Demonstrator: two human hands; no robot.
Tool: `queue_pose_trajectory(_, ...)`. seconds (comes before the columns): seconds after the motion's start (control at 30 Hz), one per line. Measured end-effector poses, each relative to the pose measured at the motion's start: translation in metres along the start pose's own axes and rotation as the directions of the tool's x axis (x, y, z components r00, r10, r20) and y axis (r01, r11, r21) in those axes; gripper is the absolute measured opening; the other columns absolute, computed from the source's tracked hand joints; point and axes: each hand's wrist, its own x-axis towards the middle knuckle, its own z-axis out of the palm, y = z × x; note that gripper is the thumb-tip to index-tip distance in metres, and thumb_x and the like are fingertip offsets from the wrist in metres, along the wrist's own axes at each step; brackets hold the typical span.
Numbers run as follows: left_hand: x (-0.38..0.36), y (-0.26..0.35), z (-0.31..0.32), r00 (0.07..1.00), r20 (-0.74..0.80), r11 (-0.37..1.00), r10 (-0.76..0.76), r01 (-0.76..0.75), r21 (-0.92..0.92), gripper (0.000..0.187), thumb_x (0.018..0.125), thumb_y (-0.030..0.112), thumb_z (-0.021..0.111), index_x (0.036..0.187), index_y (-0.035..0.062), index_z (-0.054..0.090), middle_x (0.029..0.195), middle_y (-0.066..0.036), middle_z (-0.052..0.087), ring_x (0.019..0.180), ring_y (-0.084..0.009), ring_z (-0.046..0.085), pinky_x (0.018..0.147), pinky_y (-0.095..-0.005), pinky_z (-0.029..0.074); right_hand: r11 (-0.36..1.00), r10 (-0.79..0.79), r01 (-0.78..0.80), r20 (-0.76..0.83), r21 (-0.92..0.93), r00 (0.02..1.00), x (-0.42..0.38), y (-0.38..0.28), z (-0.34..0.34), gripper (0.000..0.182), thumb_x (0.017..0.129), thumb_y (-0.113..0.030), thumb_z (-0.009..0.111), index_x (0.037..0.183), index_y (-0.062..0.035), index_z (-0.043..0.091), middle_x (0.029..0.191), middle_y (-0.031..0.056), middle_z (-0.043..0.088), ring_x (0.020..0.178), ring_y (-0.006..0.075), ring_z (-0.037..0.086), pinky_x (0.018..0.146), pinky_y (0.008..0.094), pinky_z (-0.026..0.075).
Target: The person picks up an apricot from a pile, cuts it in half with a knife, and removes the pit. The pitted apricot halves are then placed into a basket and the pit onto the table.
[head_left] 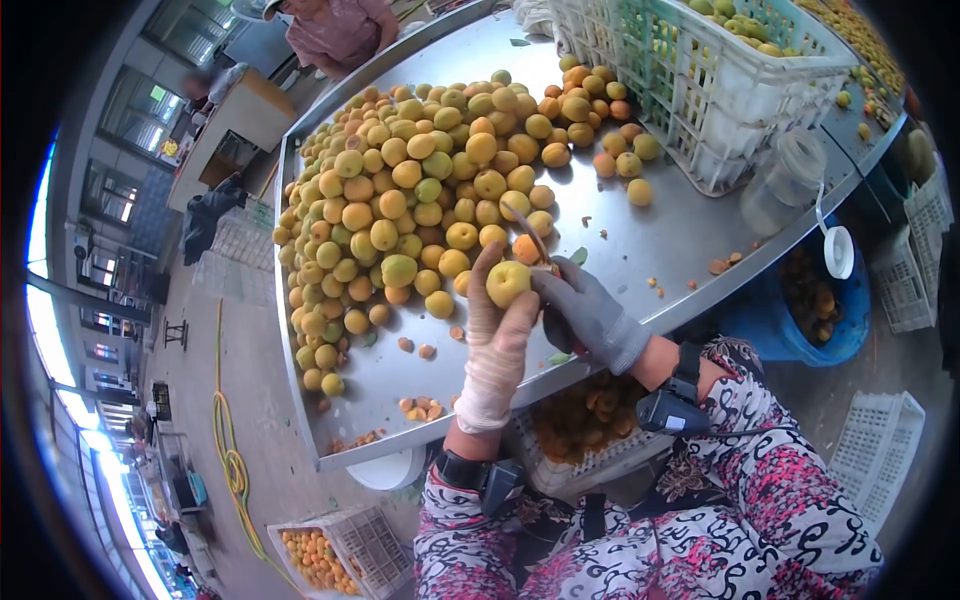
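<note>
Pinched between the fingers and thumb of my left hand (495, 345), in a pale glove, is a yellow-green apricot (509, 284). My right hand (595, 315), wearing a grey glove, is closed around a knife whose thin curved blade (528, 228) points up and left, just above that fruit. The knife's handle is mostly hidden in the fist. Behind both hands a large heap of apricots (400, 190) covers much of the metal table (600, 275). Pits and orange scraps (421, 408) lie near its front edge. Under that edge, a white crate holds cut apricot pieces (590, 420).
A white plastic crate (740, 110) of fruit stands at the table's back right, beside a clear plastic jar (785, 180). A blue tub (845, 335) sits on the floor at right. Another crate of apricots (320, 560) is lower left, near a yellow hose (232, 470). Across the table is another person (335, 35).
</note>
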Motion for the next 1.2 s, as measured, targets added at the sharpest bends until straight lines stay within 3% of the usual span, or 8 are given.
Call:
queue_pose_trajectory(0.07, 0.006, 0.010, -0.015, 0.999, -0.010, 0.998, -0.049, 0.049, -0.044, 0.059, 0.086, 0.001, 0.054, 0.141, 0.0096, 0.034, 0.124, -0.006, 0.047, 0.107, -0.0140, 0.050, 0.095, -0.0269, 0.040, 0.977, 0.000, 0.007, 0.035, -0.215, 0.999, 0.002, 0.000, -0.002, 0.030, 0.095, -0.033, 0.051, 0.102, -0.0043, 0.055, 0.068, 0.0003, 0.056, 0.053, 0.0039, 0.050, 0.046, 0.0215, 0.039)
queue_pose_trajectory(0.2, 0.008, 0.026, -0.045, 0.999, 0.048, 1.000, 0.027, -0.027, 0.006, 0.047, 0.085, 0.005, 0.057, 0.131, 0.0053, 0.045, 0.110, -0.006, 0.056, 0.101, -0.0143, 0.055, 0.091, -0.0266, 0.042, 0.728, -0.339, 0.360, 0.150, -0.584, 0.929, -0.003, -0.001, -0.007, 0.031, 0.094, -0.032, 0.053, 0.106, -0.0029, 0.053, 0.071, 0.0130, 0.061, 0.067, 0.0292, 0.063, 0.059, 0.0365, 0.047)
queue_pose_trajectory(0.23, 0.007, 0.030, -0.049, 0.999, 0.042, 1.000, 0.029, -0.029, 0.009, 0.047, 0.085, 0.005, 0.057, 0.131, 0.0053, 0.045, 0.110, -0.006, 0.056, 0.101, -0.0143, 0.055, 0.091, -0.0266, 0.042, 0.700, -0.280, 0.328, 0.180, -0.634, 0.943, -0.009, -0.005, -0.007, 0.031, 0.094, -0.031, 0.053, 0.107, -0.0033, 0.053, 0.077, 0.0192, 0.062, 0.076, 0.0385, 0.062, 0.064, 0.0412, 0.048)
queue_pose_trajectory(0.4, 0.003, 0.036, -0.055, 0.997, 0.083, 0.980, 0.011, -0.028, 0.199, 0.062, 0.075, 0.022, 0.065, 0.128, -0.0007, 0.046, 0.105, -0.010, 0.058, 0.099, -0.0207, 0.056, 0.095, -0.0338, 0.040, 0.682, -0.226, 0.360, 0.285, -0.637, 0.931, -0.021, -0.010, -0.003, 0.031, 0.094, -0.032, 0.052, 0.108, -0.0041, 0.052, 0.078, 0.0190, 0.062, 0.078, 0.0367, 0.063, 0.066, 0.0404, 0.049)
queue_pose_trajectory(0.73, 0.000, 0.037, -0.069, 0.984, 0.135, 0.991, -0.117, 0.108, 0.076, 0.052, 0.074, 0.014, 0.058, 0.123, 0.0003, 0.051, 0.114, -0.009, 0.056, 0.107, -0.0175, 0.053, 0.096, -0.0295, 0.039, 0.599, -0.194, 0.389, 0.345, -0.700, 0.918, -0.027, -0.010, 0.005, 0.033, 0.096, -0.037, 0.046, 0.100, -0.0049, 0.051, 0.073, 0.0199, 0.061, 0.073, 0.0392, 0.061, 0.064, 0.0440, 0.047)
queue_pose_trajectory(0.93, 0.000, 0.032, -0.068, 0.973, 0.202, 0.994, -0.112, 0.109, 0.025, 0.052, 0.075, 0.027, 0.061, 0.118, -0.0015, 0.053, 0.110, -0.010, 0.057, 0.105, -0.0189, 0.054, 0.095, -0.0299, 0.039, 0.653, -0.086, 0.252, 0.261, -0.715, 0.962, -0.032, -0.005, 0.015, 0.035, 0.095, -0.037, 0.047, 0.104, -0.0043, 0.052, 0.073, 0.0217, 0.061, 0.072, 0.0409, 0.061, 0.061, 0.0455, 0.047)
queue_pose_trajectory(1.13, 0.003, 0.010, -0.036, 0.990, 0.139, 0.832, 0.017, 0.063, -0.551, 0.058, 0.082, 0.041, 0.063, 0.117, -0.0040, 0.053, 0.098, -0.013, 0.059, 0.094, -0.0256, 0.057, 0.100, -0.0412, 0.037, 0.752, -0.313, 0.372, 0.202, -0.544, 0.928, -0.029, 0.036, 0.030, 0.039, 0.094, -0.035, 0.049, 0.117, -0.0042, 0.052, 0.077, 0.0235, 0.063, 0.074, 0.0408, 0.062, 0.064, 0.0441, 0.049)
queue_pose_trajectory(1.2, 0.005, 0.005, -0.037, 0.988, 0.156, 0.785, 0.002, 0.095, -0.612, 0.058, 0.086, 0.039, 0.061, 0.123, -0.0038, 0.048, 0.099, -0.013, 0.059, 0.094, -0.0251, 0.057, 0.100, -0.0390, 0.038, 0.757, -0.247, 0.316, 0.197, -0.572, 0.949, -0.019, 0.033, 0.027, 0.038, 0.094, -0.035, 0.049, 0.117, -0.0047, 0.052, 0.081, 0.0233, 0.064, 0.078, 0.0402, 0.063, 0.066, 0.0448, 0.049)
